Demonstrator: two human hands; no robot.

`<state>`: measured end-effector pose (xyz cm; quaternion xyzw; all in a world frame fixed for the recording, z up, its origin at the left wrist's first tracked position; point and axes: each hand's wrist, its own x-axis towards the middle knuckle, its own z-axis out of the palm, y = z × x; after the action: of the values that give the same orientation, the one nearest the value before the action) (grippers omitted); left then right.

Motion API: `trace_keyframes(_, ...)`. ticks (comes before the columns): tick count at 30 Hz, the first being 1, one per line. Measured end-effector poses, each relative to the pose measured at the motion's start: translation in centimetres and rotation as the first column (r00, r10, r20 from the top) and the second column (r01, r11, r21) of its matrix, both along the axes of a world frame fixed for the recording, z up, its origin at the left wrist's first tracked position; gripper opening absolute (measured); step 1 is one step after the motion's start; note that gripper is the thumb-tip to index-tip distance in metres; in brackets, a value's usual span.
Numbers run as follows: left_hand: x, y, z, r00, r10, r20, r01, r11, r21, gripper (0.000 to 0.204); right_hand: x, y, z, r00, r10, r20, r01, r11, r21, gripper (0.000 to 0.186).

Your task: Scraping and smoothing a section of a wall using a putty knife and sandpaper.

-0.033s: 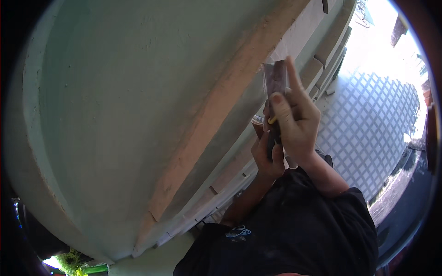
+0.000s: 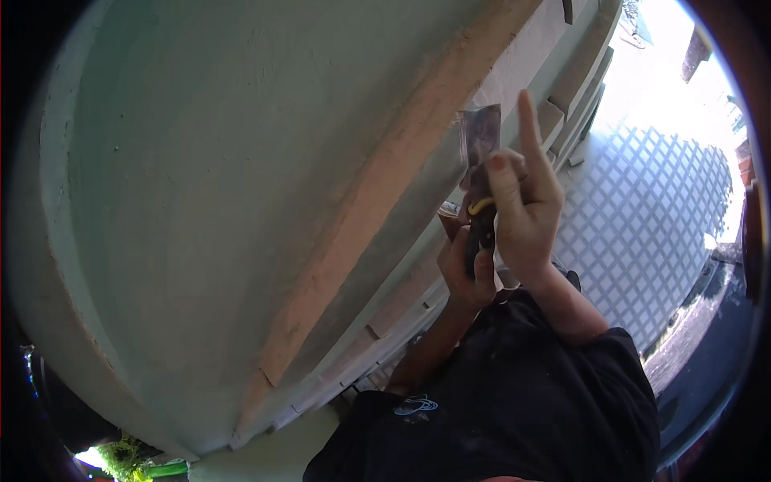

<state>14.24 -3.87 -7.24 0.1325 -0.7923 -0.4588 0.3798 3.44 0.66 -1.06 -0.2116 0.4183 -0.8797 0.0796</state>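
Note:
A putty knife [image 2: 483, 132] with a broad, smeared metal blade and a dark handle with a yellow mark is held upright in front of me. My left hand [image 2: 466, 269] is closed round the lower handle. A small brown thing with a pale end [image 2: 450, 215] shows beside that hand; its kind is unclear. My right hand [image 2: 526, 209] has its thumb and curled fingers at the blade's lower right edge, with the index finger pointing straight up. Just left of the blade runs a long bare peach-brown strip [image 2: 377, 201] on a large curved grey-green surface [image 2: 225, 161].
Stepped ledges [image 2: 554, 120] line the surface beyond my hands. At the right, a pale lattice-patterned ground [image 2: 642, 217] lies in bright sun, with a dark rounded object [image 2: 707, 386] below it. Green foliage [image 2: 124, 458] shows at the lower left.
My right hand has shifted slightly right along the putty knife, its thumb sliding from the blade's middle toward the edge. More of the yellow mark shows. My left hand stays put.

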Motion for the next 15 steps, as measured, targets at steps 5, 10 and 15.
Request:
trace_keyframes(5,0.2,-0.3,-3.5,1.000,-0.006,-0.020,0.008,0.994,0.106,0.062,-1.6,-0.2,1.8,0.986,-0.021,0.168,0.020,1.000,0.010,0.041)
trace_keyframes(10,0.3,0.9,-2.4,0.999,-0.006,-0.050,0.018,0.973,0.230,0.062,-2.9,1.1,2.2,0.909,0.347,0.232,-0.369,0.928,0.058,0.032)
trace_keyframes(15,0.0,1.3,-2.0,0.999,-0.040,-0.027,0.047,0.936,0.348,0.061,-2.8,0.8,2.2,0.910,0.357,0.212,-0.373,0.927,0.038,0.033)
